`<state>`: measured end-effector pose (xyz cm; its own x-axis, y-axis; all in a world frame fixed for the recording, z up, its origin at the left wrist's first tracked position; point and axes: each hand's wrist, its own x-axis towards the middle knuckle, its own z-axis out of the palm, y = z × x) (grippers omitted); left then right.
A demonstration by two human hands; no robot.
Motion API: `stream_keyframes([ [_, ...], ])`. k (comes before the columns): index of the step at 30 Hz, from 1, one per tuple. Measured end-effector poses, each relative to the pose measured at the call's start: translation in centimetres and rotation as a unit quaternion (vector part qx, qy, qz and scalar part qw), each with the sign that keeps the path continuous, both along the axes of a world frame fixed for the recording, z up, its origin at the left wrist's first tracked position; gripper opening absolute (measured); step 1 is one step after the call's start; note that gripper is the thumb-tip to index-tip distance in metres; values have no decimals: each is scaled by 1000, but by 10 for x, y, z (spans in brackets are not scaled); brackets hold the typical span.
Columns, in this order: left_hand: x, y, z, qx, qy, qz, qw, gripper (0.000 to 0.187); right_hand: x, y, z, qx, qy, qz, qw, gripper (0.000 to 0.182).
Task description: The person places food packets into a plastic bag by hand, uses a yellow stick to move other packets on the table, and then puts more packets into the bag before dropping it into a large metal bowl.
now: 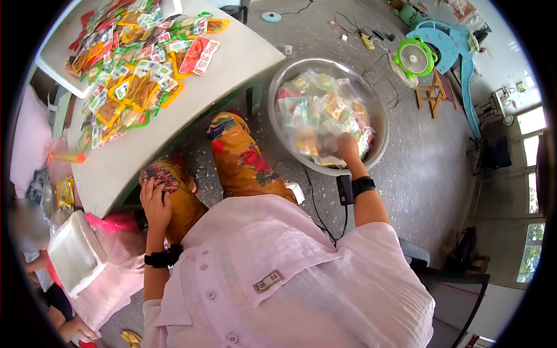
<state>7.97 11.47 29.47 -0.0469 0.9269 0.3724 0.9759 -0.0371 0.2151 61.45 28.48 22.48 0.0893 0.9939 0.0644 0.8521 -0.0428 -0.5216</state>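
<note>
My right hand (347, 146) reaches into a large metal basin (380, 136) on the floor to my right. The basin is heaped with small clear plastic packets (325, 110) of food, and my fingertips are blurred among them, so their grip is hidden. My left hand (155, 203) lies flat on my left knee, fingers stretched over the patterned trousers (238, 156), holding nothing. On the table (232, 81) to my left is a pile of colourful sealed snack packets (139, 87), with a red and white one (199, 55) on its right side.
A white tray (49, 64) sits under part of the pile. Another person (40, 261) is at the lower left beside a white foam box (75, 255). A green fan (415, 58), a wooden stool (432, 95) and cables stand beyond the basin. A black chair (458, 296) is behind me.
</note>
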Motion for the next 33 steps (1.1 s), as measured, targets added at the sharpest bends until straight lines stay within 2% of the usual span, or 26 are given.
stream_keyframes([
  [3,-1,0,-1,-6,8,4,1000,22,21,-11,-30,2,-2,-19,1000,23],
  [4,0,0,0,-9,10,6,1000,22,22,-18,-20,-14,58,-62,996,20],
  [7,2,2,0,-9,13,3,1000,23,57,-19,-34,-26,103,-130,986,19],
  [9,2,2,0,-8,16,2,1000,23,96,-4,-57,-1,80,-171,982,19],
  [11,3,3,-2,-5,20,0,1000,23,85,-7,2,65,6,-169,984,24],
  [12,3,4,-2,-7,20,0,1000,23,90,-2,10,30,-70,-202,977,24],
  [15,6,6,0,-10,20,0,1000,23,99,9,9,31,-140,-184,973,23],
  [18,7,7,-1,-8,18,6,1000,23,89,12,-33,28,-170,-144,974,18],
  [19,6,7,-1,-9,17,8,1000,22,136,33,-144,115,-194,-7,974,17],
  [20,6,6,-1,-11,17,10,1000,22,67,5,-63,9,-129,-42,991,17],
  [21,6,6,-1,-7,14,9,1000,23,63,8,-96,48,-133,14,990,16],
  [22,6,5,-1,-3,11,8,1000,23,23,-2,-78,11,-93,-29,995,16],
  [23,6,4,-1,0,9,7,1000,23,11,0,-95,40,-55,32,997,16],
  [24,6,4,-1,2,7,4,1000,23,-7,2,-97,-33,-109,44,993,16],
  [25,5,4,-1,4,6,3,1000,23,-42,-4,-55,-26,-46,67,996,17],
  [27,2,1,-2,15,6,2,1000,23,-63,13,-70,-1,8,107,994,18],
  [29,2,1,-4,33,13,9,999,22,-104,16,-16,46,88,128,987,18],
  [33,1,-3,1,49,5,27,998,23,-175,36,36,105,225,189,950,12],
])
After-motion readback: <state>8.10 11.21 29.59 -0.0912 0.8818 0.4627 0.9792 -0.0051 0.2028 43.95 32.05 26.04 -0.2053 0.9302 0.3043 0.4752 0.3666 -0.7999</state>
